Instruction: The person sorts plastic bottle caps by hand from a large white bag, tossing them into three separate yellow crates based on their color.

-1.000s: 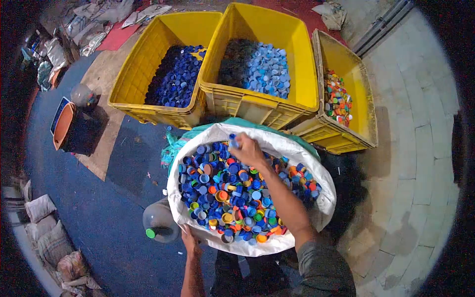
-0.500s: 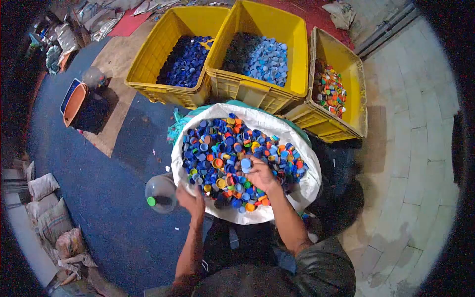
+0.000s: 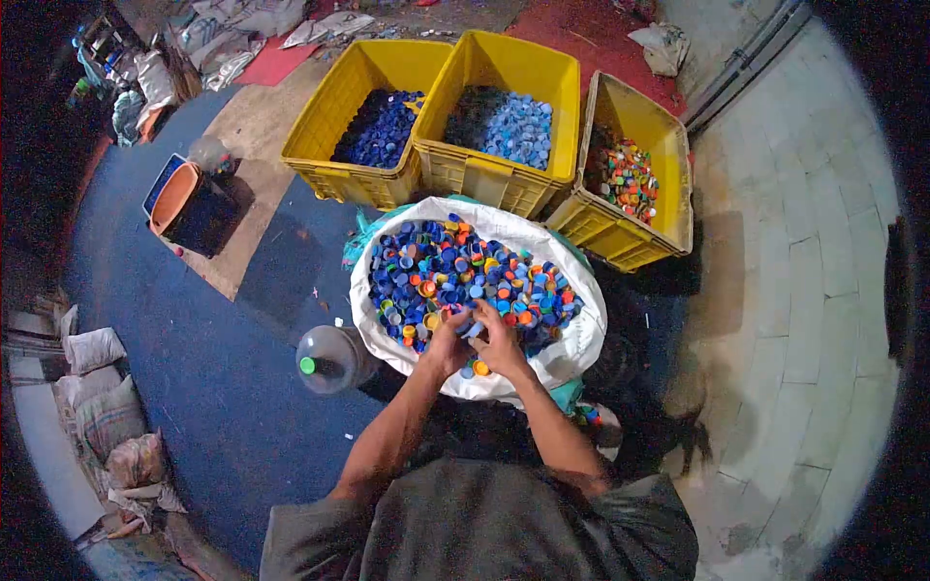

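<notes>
A white sack (image 3: 578,360) with its mouth spread wide is full of mixed bottle caps (image 3: 426,254), mostly blue with orange, yellow, green and red ones. My left hand (image 3: 446,347) and my right hand (image 3: 498,344) are close together over the near part of the heap. Light blue bottle caps (image 3: 474,330) show between them, and my right fingers are closed on one. My left fingers are curled at the caps; what they hold is hidden.
Beyond the sack, yellow crates hold sorted caps: dark blue in the left crate (image 3: 310,160), light blue in the middle crate (image 3: 567,107), mixed colours in the right crate (image 3: 678,184). A clear jug (image 3: 334,360) with a green cap lies left; an orange-brown scoop-like piece (image 3: 174,197) sits farther left.
My left hand has moved from the sack's left rim onto the caps, beside my right hand. My right hand has come slightly nearer me with a light blue cap. The view has shifted.
</notes>
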The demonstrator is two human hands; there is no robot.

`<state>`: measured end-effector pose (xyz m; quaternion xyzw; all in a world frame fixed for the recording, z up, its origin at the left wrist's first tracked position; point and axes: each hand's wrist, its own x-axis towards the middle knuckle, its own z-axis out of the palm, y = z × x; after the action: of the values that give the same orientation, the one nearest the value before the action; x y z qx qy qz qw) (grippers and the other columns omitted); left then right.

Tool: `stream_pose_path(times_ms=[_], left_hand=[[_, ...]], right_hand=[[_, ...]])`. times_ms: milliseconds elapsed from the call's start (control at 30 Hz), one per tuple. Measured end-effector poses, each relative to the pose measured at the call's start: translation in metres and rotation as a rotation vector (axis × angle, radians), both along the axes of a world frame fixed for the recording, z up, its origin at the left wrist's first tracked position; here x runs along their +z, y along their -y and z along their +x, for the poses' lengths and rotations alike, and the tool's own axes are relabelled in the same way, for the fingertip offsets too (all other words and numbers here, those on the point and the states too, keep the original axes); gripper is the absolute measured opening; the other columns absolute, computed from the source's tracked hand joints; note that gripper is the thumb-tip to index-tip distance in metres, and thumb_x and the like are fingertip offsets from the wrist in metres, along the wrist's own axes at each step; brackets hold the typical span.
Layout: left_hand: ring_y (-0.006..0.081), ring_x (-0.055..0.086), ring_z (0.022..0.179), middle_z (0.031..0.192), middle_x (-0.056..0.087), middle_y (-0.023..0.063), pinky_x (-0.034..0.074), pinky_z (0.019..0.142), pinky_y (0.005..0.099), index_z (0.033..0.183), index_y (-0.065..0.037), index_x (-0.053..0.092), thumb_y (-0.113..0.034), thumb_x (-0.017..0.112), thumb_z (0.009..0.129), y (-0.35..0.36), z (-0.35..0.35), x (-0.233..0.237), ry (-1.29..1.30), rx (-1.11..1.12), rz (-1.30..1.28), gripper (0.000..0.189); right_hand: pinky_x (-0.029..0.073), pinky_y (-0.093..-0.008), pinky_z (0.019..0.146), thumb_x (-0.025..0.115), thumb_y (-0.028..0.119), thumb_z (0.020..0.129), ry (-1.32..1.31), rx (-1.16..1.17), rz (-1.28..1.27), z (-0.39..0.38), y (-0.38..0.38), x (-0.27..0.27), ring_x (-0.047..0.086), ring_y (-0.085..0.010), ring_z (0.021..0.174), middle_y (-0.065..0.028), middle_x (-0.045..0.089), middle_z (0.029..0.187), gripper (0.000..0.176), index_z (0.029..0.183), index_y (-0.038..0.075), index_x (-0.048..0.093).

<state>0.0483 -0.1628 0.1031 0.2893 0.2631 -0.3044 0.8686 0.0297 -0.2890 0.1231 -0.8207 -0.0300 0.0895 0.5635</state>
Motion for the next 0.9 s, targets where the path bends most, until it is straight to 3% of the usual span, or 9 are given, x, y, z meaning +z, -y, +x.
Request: stream_pose_path(times_ms=[100,233,433,533,600,667,733,767,900], left_hand=[[0.0171,0.059,0.066,0.082,0.060,0.0074,0.050,0.060,0.0295,0.102,-0.009,0.056,-0.026,0.058,0.085,-0.003,-0.010,-0.026,-0.012,-0.070,-0.007,0.024],[0.0176,0.060,0.072,0.087,0.061,0.0092,0.048,0.062,0.0298,0.106,-0.004,0.055,-0.014,0.054,0.087,0.006,-0.028,-0.010,0.121,-0.143,0.201,0.022],[0.0208,0.061,0.079,0.094,0.059,0.0128,0.053,0.070,0.0320,0.106,0.001,0.053,-0.017,0.045,0.090,0.005,-0.043,-0.012,0.065,-0.061,0.149,0.025],[0.0222,0.059,0.077,0.087,0.056,0.0097,0.054,0.069,0.0316,0.097,-0.001,0.050,-0.011,0.050,0.086,-0.012,-0.044,-0.017,-0.140,0.013,0.035,0.015],[0.0223,0.056,0.077,0.085,0.055,0.0114,0.053,0.074,0.0354,0.093,-0.001,0.051,-0.015,0.048,0.084,-0.026,-0.047,-0.033,-0.065,0.092,-0.022,0.017],[0.0227,0.056,0.079,0.085,0.054,0.0125,0.053,0.075,0.0381,0.092,-0.001,0.052,-0.016,0.048,0.083,-0.045,-0.048,-0.038,-0.033,0.125,-0.027,0.018],[0.0232,0.056,0.077,0.082,0.055,0.0116,0.052,0.075,0.0419,0.088,-0.004,0.051,-0.023,0.047,0.084,-0.067,-0.053,-0.038,-0.131,0.158,-0.019,0.020],[0.0236,0.056,0.077,0.082,0.055,0.0116,0.052,0.074,0.0424,0.087,-0.005,0.051,-0.027,0.047,0.085,-0.080,-0.055,-0.048,-0.153,0.180,-0.032,0.023],[0.0206,0.054,0.071,0.075,0.051,0.0068,0.050,0.064,0.0369,0.082,-0.006,0.049,-0.032,0.045,0.090,-0.116,-0.066,-0.082,-0.198,0.220,0.001,0.027]], right_hand=[[0.042,-0.0379,0.091,0.059,-0.004,0.074,0.130,0.044,-0.117,-0.011,0.002,-0.014,0.051,-0.0337,0.112,-0.0221,0.048,0.126,0.076,0.139,0.005,0.019],[0.043,-0.0366,0.090,0.059,-0.004,0.074,0.030,0.055,-0.224,-0.022,0.015,-0.014,0.053,-0.0301,0.111,-0.0221,0.049,0.125,0.076,0.138,0.003,0.019],[0.046,-0.0328,0.088,0.056,-0.006,0.076,-0.068,-0.069,0.092,-0.032,0.018,-0.004,0.055,-0.0258,0.107,-0.0200,0.050,0.124,0.064,0.134,-0.001,0.029],[0.047,-0.0318,0.086,0.056,-0.008,0.077,-0.070,-0.061,-0.074,-0.020,0.034,-0.025,0.056,-0.0248,0.106,-0.0180,0.053,0.120,0.057,0.130,-0.002,0.035],[0.048,-0.0317,0.080,0.059,-0.003,0.076,0.228,-0.206,-0.003,-0.006,0.051,-0.107,0.060,-0.0250,0.095,-0.0160,0.059,0.103,0.049,0.122,-0.003,0.042],[0.046,-0.0337,0.081,0.063,0.001,0.075,0.120,-0.454,-0.180,0.000,0.039,-0.043,0.059,-0.0283,0.096,-0.0185,0.059,0.103,0.050,0.120,-0.002,0.044],[0.044,-0.0355,0.085,0.063,0.001,0.074,0.297,-0.530,-0.369,0.006,0.042,-0.047,0.057,-0.0313,0.099,-0.0198,0.059,0.104,0.050,0.120,-0.001,0.045],[0.042,-0.0373,0.088,0.062,0.000,0.073,0.038,-0.565,-0.369,0.004,0.045,-0.043,0.057,-0.0325,0.099,-0.0204,0.059,0.104,0.047,0.118,-0.001,0.047],[0.043,-0.0377,0.086,0.063,0.004,0.073,0.129,-0.588,-0.372,-0.023,0.071,-0.110,0.057,-0.0303,0.098,-0.0167,0.061,0.101,0.030,0.102,0.001,0.057]])
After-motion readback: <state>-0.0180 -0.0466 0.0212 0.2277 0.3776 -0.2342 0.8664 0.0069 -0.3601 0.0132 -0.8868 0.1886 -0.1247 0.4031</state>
